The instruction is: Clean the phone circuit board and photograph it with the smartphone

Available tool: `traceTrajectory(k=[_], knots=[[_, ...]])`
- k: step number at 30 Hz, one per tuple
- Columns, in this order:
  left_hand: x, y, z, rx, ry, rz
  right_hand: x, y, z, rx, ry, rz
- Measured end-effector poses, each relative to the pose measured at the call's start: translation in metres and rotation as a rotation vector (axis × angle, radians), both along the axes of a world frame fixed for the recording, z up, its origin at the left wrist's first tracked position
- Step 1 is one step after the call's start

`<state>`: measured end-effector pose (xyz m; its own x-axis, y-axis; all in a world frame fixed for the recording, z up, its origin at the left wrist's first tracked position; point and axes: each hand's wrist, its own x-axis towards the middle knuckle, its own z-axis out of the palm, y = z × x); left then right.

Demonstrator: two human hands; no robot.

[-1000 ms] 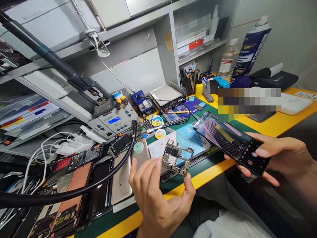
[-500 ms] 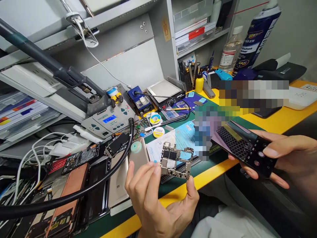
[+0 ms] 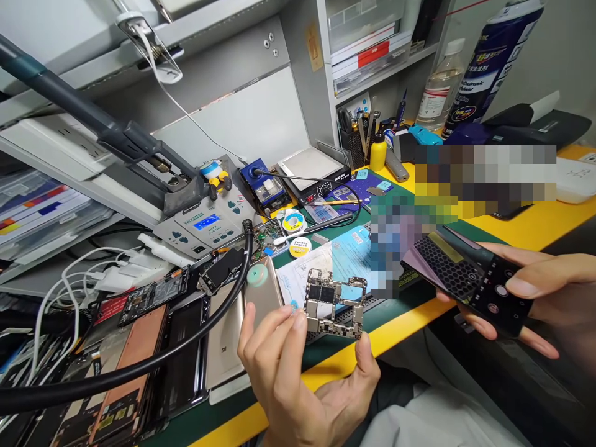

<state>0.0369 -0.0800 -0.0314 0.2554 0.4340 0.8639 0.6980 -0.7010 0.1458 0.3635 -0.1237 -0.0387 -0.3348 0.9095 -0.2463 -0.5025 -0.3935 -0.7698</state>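
Between the thumb and fingertips of my left hand is a phone circuit board, its chip side facing me. The board is tilted upright above the front edge of the bench. My right hand grips a smartphone, with the thumb lying by the round shutter button on its lit camera screen. A perforated dark surface shows on that screen. Behind the board lie a blue-and-white printed sheet and a gold phone back. Part of the area beyond the smartphone is pixelated.
A hot-air station stands at the back left, its black hose arching across the front left. Phone shells and parts pile up on the left. A spray can and clear bottle stand at the back right.
The view has shifted slightly. Both hands appear a little farther right, still holding the circuit board and the smartphone. Nothing has been let go.
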Motion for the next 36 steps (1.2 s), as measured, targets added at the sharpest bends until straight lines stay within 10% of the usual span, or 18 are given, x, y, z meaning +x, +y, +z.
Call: traceTrajectory(k=[14,22,36], knots=[[-0.006,0.011,0.009,-0.12,0.057,-0.118,-0.009,0.0,0.006,-0.052,0.074,-0.017],[-0.035,0.051,0.008,-0.528,0.198,-0.243,-0.067,-0.002,0.021,-0.019,0.183,-0.049],[-0.056,0.076,0.039,-0.623,0.046,-0.198,-0.159,0.033,0.036,0.027,0.397,0.055]])
